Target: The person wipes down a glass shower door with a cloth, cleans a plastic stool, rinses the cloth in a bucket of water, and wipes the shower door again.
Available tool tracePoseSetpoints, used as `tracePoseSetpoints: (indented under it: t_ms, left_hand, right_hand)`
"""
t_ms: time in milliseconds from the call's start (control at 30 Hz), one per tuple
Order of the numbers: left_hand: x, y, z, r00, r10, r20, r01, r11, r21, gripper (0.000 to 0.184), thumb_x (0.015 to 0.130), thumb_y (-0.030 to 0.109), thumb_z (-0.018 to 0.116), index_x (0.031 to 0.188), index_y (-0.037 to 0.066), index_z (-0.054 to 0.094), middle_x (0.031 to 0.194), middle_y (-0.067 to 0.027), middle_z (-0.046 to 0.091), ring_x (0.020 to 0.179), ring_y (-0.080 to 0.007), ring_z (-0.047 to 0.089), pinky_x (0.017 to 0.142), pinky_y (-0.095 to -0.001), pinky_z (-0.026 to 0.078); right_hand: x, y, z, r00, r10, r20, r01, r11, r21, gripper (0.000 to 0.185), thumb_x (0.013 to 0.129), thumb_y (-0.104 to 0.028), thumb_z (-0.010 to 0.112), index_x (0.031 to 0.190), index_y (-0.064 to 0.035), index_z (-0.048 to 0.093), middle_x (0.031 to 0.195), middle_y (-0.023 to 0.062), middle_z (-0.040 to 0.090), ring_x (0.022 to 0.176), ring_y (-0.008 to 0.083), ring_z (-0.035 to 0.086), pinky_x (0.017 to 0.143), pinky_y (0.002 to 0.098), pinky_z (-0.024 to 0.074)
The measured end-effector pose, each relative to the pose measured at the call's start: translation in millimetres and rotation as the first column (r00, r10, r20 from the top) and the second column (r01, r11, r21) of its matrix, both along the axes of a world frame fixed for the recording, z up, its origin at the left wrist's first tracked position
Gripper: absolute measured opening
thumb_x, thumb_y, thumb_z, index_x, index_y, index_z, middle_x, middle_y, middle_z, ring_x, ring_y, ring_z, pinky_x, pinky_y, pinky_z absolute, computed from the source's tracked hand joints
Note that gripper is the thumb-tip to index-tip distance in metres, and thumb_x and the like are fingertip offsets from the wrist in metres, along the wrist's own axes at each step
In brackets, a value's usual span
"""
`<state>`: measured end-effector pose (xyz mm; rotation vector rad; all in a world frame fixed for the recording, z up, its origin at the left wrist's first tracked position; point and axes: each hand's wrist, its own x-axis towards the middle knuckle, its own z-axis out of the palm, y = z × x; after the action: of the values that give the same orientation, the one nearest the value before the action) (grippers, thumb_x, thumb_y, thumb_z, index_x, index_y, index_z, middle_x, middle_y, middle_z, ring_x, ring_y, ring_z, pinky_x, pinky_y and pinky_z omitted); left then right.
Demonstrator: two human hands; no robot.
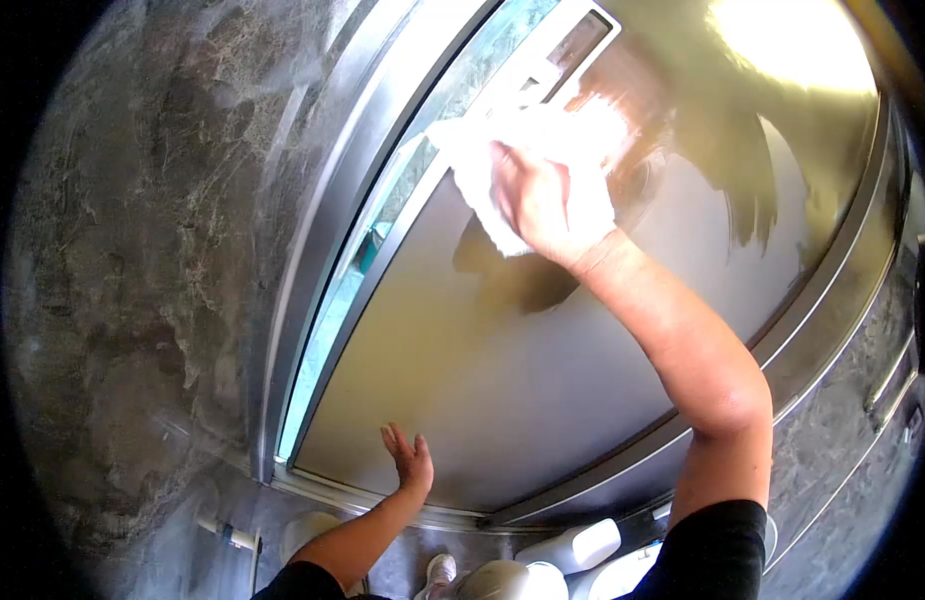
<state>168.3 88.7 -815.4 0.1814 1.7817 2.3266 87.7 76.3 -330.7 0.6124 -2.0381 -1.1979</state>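
My right hand [533, 203] presses a white cloth [588, 195] against the upper part of a smooth, shiny door [423, 370], its fingers closed on the cloth. Just above the cloth sits a light-framed latch plate [580, 45] on the door's edge. Dark smears and reflections spread over the door's surface around the cloth. Lower down, my left hand [411, 462] is open with fingers spread, near the door's lower left part. Whether it touches the door I cannot tell.
Left of the door run a metal frame [313, 260] and a dark mottled wall [133, 250]. A narrow gap shows beside the door's edge. White rounded fixtures [573, 545] stand at the bottom, near a shoe [441, 570]. A metal bar [893, 375] is at the right.
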Motion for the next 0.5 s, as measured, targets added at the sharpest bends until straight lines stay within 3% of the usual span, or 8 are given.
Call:
tracePoseSetpoints:
  t_ms: [100,200,267,433,467,500]
  left_hand:
    - [-1,-3,5,1.0,0.015,-0.025,-0.018,0.992,-0.125,0.067,0.087,0.021,0.048,0.136,-0.002,0.009,0.141,-0.026,-0.002,0.131,-0.0394,0.009,0.106,-0.0409,0.018]
    - [0,3,0,1.0,0.026,-0.008,-0.026,1.0,0.011,0.067,0.087,0.021,0.048,0.136,-0.002,0.008,0.141,-0.0258,-0.003,0.131,-0.0387,0.007,0.106,-0.0408,0.016]
    - [1,1,10,0.999,0.028,-0.022,-0.029,0.999,-0.041,0.067,0.087,0.021,0.047,0.136,-0.003,0.008,0.141,-0.0259,-0.003,0.131,-0.0385,0.006,0.106,-0.0407,0.015]
    - [3,1,10,0.999,0.015,-0.032,-0.019,0.99,-0.139,0.067,0.088,0.021,0.047,0.136,-0.003,0.007,0.141,-0.0261,-0.005,0.132,-0.038,0.004,0.107,-0.0402,0.014]
    - [4,2,8,0.999,0.011,-0.035,-0.016,0.99,-0.137,0.067,0.088,0.022,0.047,0.136,-0.003,0.007,0.141,-0.0261,-0.005,0.132,-0.0382,0.004,0.107,-0.0402,0.014]
    - [3,2,7,0.999,0.01,-0.042,-0.016,0.991,-0.13,0.067,0.088,0.022,0.046,0.136,-0.003,0.007,0.141,-0.0261,-0.004,0.132,-0.0384,0.004,0.107,-0.0401,0.014]
  right_hand:
    - [3,9,10,0.998,0.012,0.06,-0.01,1.0,-0.02,0.032,0.08,-0.014,0.049,0.111,-0.0069,0.05,0.099,0.0055,0.055,0.094,0.013,0.051,0.071,0.0294,0.0469]
    - [2,13,20,0.999,0.014,0.038,-0.013,1.0,-0.027,0.035,0.081,-0.015,0.049,0.115,-0.008,0.049,0.1,0.0043,0.054,0.096,0.0112,0.05,0.072,0.0291,0.0462]
    - [1,13,32,1.0,0.008,-0.013,-0.008,1.0,-0.018,0.037,0.081,-0.016,0.049,0.117,-0.0087,0.047,0.1,0.0036,0.054,0.097,0.01,0.049,0.073,0.0289,0.0457]
    - [-5,11,64,0.991,0.038,-0.131,-0.009,0.977,0.215,0.041,0.077,-0.015,0.049,0.118,-0.0108,0.049,0.095,0.0006,0.055,0.091,0.0094,0.051,0.073,0.0289,0.0452]
    - [-11,19,70,0.867,0.233,-0.44,0.24,0.577,0.781,0.038,0.077,-0.014,0.048,0.114,-0.0098,0.051,0.091,0.0004,0.054,0.088,0.0095,0.052,0.073,0.0288,0.0452]
    - [-15,26,67,0.774,0.369,-0.515,0.444,0.263,0.857,0.036,0.076,-0.014,0.047,0.112,-0.0093,0.052,0.089,0.0003,0.054,0.087,0.0096,0.052,0.073,0.0287,0.0452]
